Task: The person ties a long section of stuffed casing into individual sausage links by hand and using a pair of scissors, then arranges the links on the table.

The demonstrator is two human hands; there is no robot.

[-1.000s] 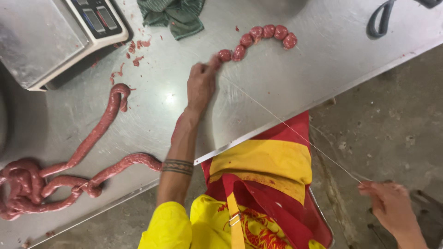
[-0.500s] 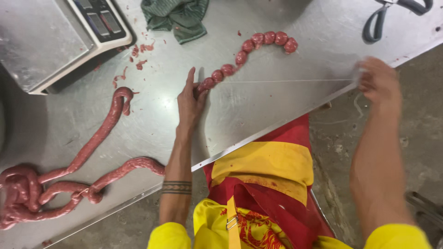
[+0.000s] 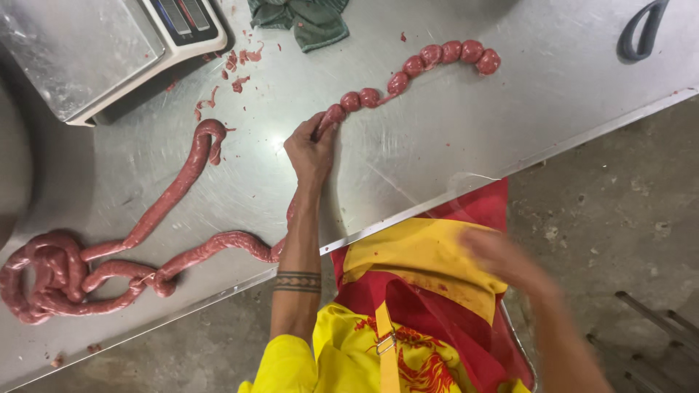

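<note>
My left hand (image 3: 312, 145) rests on the steel table (image 3: 437, 145), pinching the sausage where the untied length meets a chain of small tied links (image 3: 429, 62) curving to the upper right. The long untied sausage (image 3: 167, 196) runs under my forearm to the left and piles into a coil (image 3: 51, 280) at the table's near-left edge. My right hand (image 3: 502, 258) is blurred, low over my red and yellow apron (image 3: 429, 262), off the table. Whether it holds anything cannot be made out.
A weighing scale with a steel pan (image 3: 80, 51) stands at the back left. A green cloth (image 3: 306, 18) lies at the back centre, with meat scraps (image 3: 233, 69) near it. A dark scissors handle (image 3: 641, 29) lies at the back right. Concrete floor (image 3: 619, 218) lies to my right.
My right hand has dropped from the table's edge at the right to my apron. My left hand stays on the sausage, and the link chain has shifted slightly.
</note>
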